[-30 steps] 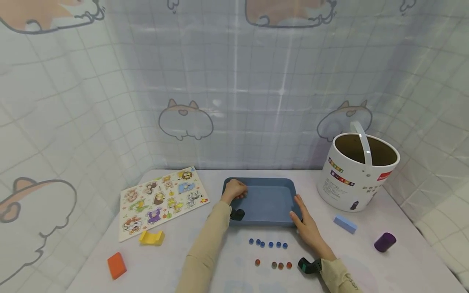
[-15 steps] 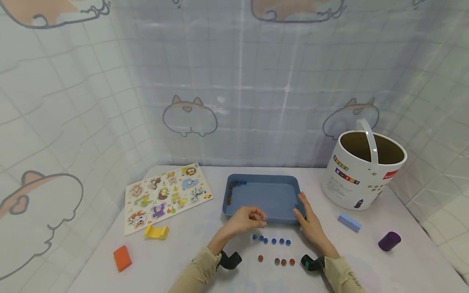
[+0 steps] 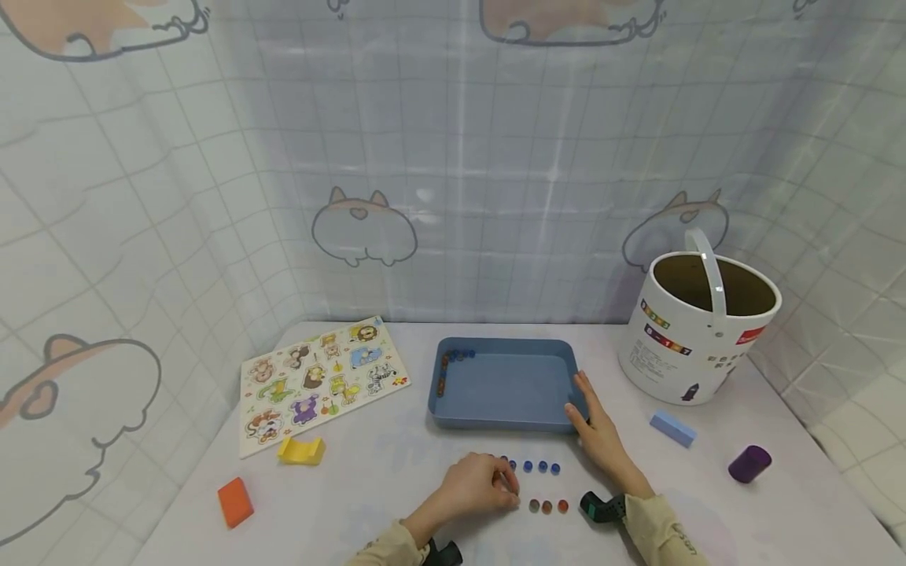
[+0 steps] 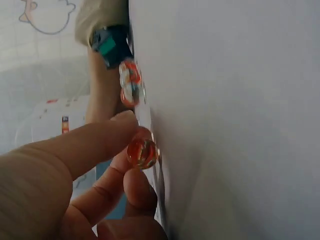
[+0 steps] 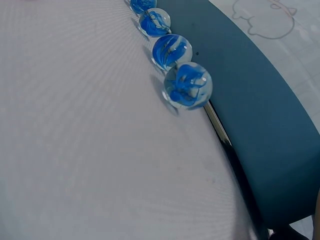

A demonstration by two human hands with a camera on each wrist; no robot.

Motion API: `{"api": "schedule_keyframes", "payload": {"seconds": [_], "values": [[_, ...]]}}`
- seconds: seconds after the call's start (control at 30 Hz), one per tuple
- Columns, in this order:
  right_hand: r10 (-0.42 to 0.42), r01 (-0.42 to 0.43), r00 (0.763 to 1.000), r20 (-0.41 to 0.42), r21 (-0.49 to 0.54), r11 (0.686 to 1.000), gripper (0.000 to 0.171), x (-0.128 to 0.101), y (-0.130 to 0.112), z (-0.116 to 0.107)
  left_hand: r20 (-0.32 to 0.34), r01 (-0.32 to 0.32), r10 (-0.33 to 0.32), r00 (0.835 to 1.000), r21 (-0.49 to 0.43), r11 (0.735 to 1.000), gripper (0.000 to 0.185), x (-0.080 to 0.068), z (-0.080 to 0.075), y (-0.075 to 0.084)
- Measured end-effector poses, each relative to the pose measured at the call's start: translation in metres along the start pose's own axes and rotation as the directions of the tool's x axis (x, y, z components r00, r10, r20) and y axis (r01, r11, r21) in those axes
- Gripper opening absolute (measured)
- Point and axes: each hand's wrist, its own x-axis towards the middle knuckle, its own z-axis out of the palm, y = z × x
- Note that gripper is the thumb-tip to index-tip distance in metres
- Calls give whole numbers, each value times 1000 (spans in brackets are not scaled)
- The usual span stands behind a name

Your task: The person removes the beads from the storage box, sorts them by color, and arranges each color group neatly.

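The left hand has moved from the blue tray to the near counter, pinching a red marble. The right hand rests open on the tray's right corner.

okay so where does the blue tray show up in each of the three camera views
Head: the blue tray sits mid-table, the right hand resting against its near right corner.
Left wrist: only a sliver of blue shows behind the left hand's fingers; I cannot tell if it is the tray.
Right wrist: its dark blue wall runs down the right side.
Shared landmark: the row of blue marbles just in front of it.
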Motion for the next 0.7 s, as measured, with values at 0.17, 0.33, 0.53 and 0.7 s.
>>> {"api": "schedule_keyframes", "payload": {"seconds": [0.17, 0.33, 0.53, 0.7], "values": [[0, 0, 1000, 3, -6, 1000, 63, 1, 1, 1, -14, -31, 32, 999, 63, 998, 12, -1, 5, 3], [-2, 2, 1000, 7, 4, 1000, 63, 1, 1, 0, -15, -48, 48, 999, 56, 997, 12, -2, 6, 5], [0, 0, 1000, 11, 5, 1000, 63, 1, 1, -1, -4, -47, 47, 999, 16, 999, 12, -2, 6, 6], [0, 0, 1000, 12, -1, 1000, 63, 1, 1, 0, 10, -25, 26, 1000, -17, 1000, 11, -1, 6, 6]]}}
